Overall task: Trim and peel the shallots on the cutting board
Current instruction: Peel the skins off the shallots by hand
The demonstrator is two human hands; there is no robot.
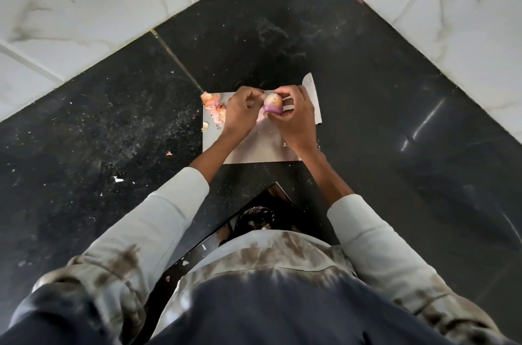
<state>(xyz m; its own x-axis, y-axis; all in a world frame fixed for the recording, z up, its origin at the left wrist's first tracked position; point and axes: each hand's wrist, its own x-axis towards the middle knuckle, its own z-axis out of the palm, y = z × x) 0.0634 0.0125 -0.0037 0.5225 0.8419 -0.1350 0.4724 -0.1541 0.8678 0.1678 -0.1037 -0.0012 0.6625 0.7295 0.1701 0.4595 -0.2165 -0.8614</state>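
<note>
A shallot point(273, 103), pale on top and purple below, is held above the light cutting board point(254, 148). My right hand point(292, 116) grips it from the right and below. My left hand point(241, 111) is just left of it, fingers curled with the tips at the shallot's skin; whether they pinch a strip of peel I cannot tell. A knife blade point(312, 96) lies on the board's far right side, mostly behind my right hand.
A heap of pinkish peelings point(216, 109) lies at the board's far left corner. Small scraps are scattered over the black stone counter point(113, 124). White marble-tiled walls point(84, 6) meet in a corner behind. The counter edge is near my body.
</note>
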